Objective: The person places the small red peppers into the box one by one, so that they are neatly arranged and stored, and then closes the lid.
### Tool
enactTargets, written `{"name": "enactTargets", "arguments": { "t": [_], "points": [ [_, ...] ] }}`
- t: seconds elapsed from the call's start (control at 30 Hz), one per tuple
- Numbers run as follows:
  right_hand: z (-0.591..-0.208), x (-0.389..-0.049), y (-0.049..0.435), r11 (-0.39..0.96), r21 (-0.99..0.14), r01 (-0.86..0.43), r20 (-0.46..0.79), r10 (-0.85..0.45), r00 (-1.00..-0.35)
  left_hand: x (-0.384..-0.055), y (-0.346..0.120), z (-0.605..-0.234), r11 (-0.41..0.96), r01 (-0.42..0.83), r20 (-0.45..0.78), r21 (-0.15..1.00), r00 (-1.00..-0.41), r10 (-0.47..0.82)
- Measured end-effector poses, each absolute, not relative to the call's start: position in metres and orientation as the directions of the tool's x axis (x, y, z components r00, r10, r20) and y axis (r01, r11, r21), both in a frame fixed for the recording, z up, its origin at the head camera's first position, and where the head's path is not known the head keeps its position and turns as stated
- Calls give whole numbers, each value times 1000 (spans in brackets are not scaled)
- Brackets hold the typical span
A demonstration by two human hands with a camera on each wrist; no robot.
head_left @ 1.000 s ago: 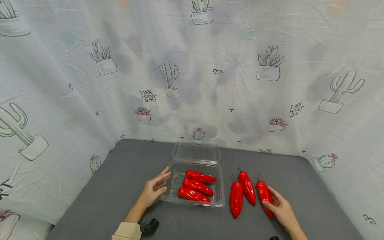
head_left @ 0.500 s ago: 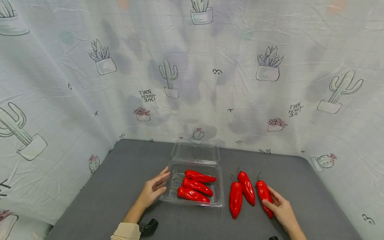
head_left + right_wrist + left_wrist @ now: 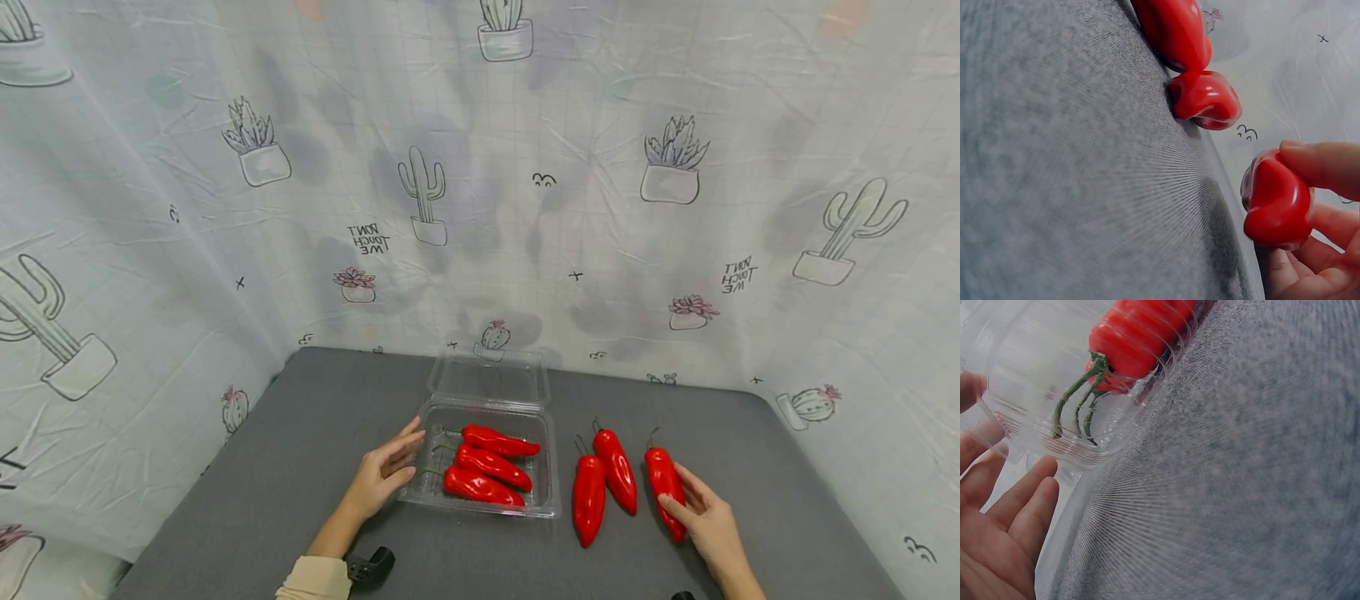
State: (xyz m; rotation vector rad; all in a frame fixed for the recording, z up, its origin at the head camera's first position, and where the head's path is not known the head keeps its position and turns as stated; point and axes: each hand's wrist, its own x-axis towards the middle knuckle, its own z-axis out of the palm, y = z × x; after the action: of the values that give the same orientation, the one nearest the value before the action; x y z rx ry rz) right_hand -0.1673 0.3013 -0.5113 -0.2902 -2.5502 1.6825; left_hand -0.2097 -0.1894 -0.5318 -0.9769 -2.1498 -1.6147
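A clear plastic clamshell container (image 3: 553, 471) lies with its lid raised at the back, holding three long red peppers, one of them the front pepper (image 3: 480, 487). Along its left side my left hand (image 3: 378, 475) rests with fingers extended, fingertips right at the rim; the left wrist view shows these fingers (image 3: 1035, 500) beside the clear wall. To the right, my right hand (image 3: 707, 521) grips a red pepper (image 3: 663, 483) between thumb and fingers. In the right wrist view this pepper (image 3: 1279, 200) shows its blunt tip end, the thumb pressing its upper side.
Two more red peppers, the left one (image 3: 589, 500) and the right one (image 3: 617, 471), lie between the container and my right hand, stems pointing back. A grey cloth-covered table (image 3: 480, 558) lies beneath everything. A cactus-print curtain (image 3: 495, 208) hangs behind and at the sides.
The pepper in my right hand has shifted slightly to the right and away from me, along with the hand. My left hand, the container and the other peppers stay in place.
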Motion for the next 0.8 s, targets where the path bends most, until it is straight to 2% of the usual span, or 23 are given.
{"name": "enactTargets", "arguments": {
  "t": [0.3, 0.6, 0.8],
  "points": [
    [-506, -164, 292, 337, -941, 32, 36, 194, -980, -208, -190, -531, 137, 666, 592, 733, -724, 355],
    [-499, -162, 275, 346, -938, -4, 50, 125, -991, -208, -191, -532, 143, 669, 595, 729, -723, 351],
    [-498, -163, 265, 296, -951, -87, 114, 75, -991, -209, -191, -532, 134, 672, 599, 728, -719, 351]
  ]
}}
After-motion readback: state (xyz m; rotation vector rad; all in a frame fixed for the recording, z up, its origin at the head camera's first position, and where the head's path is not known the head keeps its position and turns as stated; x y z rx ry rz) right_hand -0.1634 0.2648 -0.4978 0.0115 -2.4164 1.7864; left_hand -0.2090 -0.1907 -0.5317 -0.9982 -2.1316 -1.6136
